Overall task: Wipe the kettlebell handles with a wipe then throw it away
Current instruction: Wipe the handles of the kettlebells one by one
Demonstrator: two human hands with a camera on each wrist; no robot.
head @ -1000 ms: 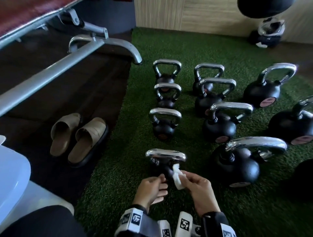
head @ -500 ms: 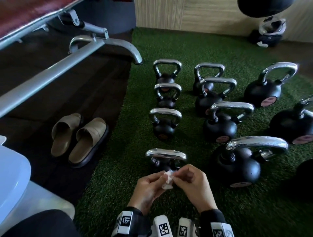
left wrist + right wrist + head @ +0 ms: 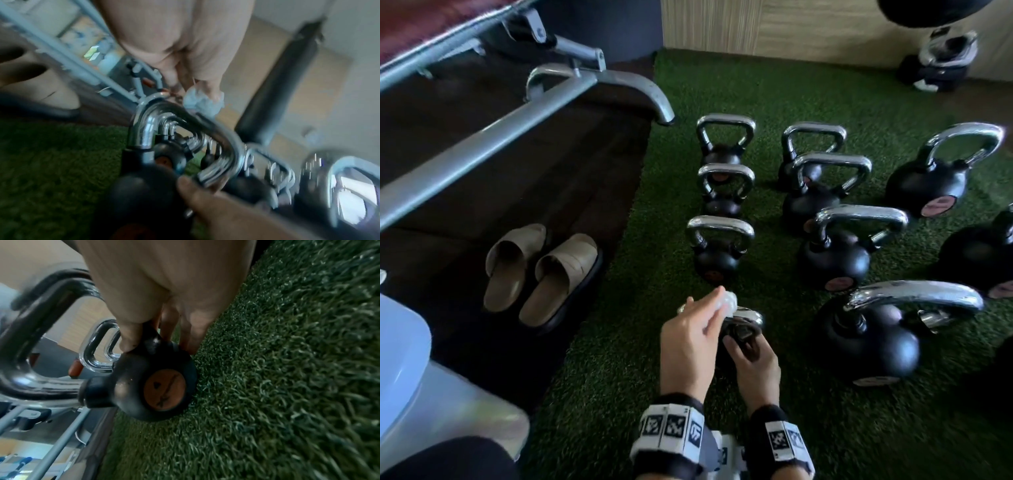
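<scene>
Wipe (image 3: 726, 302): white, crumpled, pinched in left hand (image 3: 690, 337) fingertips atop the chrome handle (image 3: 748, 314) of the nearest kettlebell (image 3: 152, 382), near the turf's (image 3: 619, 359) left edge. Right hand (image 3: 755, 365) grips its black ball.

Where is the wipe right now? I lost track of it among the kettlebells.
In the head view the wipe is bunched in the left hand, just above the chrome handle of the nearest small kettlebell, whose black body the right hand steadies.
</scene>
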